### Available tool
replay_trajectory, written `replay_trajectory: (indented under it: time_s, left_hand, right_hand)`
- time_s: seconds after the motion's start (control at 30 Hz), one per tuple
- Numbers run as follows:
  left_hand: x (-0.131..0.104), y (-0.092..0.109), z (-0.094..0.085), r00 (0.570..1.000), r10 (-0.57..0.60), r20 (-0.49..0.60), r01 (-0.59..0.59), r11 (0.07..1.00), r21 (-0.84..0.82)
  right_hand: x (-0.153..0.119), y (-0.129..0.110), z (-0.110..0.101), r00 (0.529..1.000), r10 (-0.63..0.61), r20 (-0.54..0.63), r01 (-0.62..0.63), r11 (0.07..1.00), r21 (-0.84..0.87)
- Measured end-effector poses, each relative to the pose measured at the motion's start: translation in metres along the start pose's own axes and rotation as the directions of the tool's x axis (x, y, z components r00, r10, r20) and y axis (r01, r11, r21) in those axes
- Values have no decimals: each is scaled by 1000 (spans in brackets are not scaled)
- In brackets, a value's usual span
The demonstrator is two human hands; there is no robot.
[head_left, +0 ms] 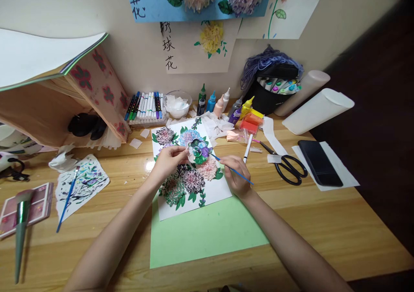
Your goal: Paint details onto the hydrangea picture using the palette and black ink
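Observation:
My left hand (pixel 170 161) pinches the left rim of a small round paint palette (pixel 195 155) with green, dark and purple paint in its wells. The palette is held above a white sheet (pixel 168 212) covered with ruffled paper flowers and painted green leaves. A thin blue paintbrush (pixel 237 173) is gripped in my right hand (pixel 235 177), its tip at the purple paint on the palette's right side. Under the white sheet lies a light green sheet (pixel 203 240).
Paint bottles (pixel 211 102), a bowl of paper scraps (pixel 177 105) and markers (pixel 147 104) stand at the back. Black scissors (pixel 289 168) and a phone (pixel 319 162) lie to the right. On the left are a paint-stained paper (pixel 90 180), another brush (pixel 68 197) and a large makeup brush (pixel 22 227).

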State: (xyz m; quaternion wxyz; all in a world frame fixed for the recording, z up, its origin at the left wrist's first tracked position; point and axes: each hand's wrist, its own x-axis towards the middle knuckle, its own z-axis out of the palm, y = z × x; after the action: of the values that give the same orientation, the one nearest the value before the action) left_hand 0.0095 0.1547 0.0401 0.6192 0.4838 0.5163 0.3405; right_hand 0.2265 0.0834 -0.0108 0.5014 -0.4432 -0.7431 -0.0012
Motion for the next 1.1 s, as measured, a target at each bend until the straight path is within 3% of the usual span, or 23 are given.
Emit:
replay_trajectory:
  time_s: [0.47, 0.8, 0.9, 1.0, 1.1]
  left_hand:
    - [-3, 6, 1, 1000, -27, -4, 27, 1000, -2]
    - [-4, 7, -1, 999, -42, -7, 42, 999, -18]
    - [-4, 8, -3, 999, -40, -9, 39, 999, -16]
    - [-3, 12, -6, 999, -35, -41, 34, 999, -29]
    - [-4, 17, -10, 997, -40, -73, 37, 999, -39]
  right_hand:
    - [0, 0, -1, 991, -87, 99, 95, 993, -73]
    - [2, -3, -2, 985, -151, 84, 158, 983, -94]
    - [-3, -3, -4, 990, -136, 28, 138, 986, -98]
    - [-6, -4, -7, 992, -14, -127, 8, 999, -45]
    - [-10, -6, -12, 924, 208, -320, -189, 978, 91]
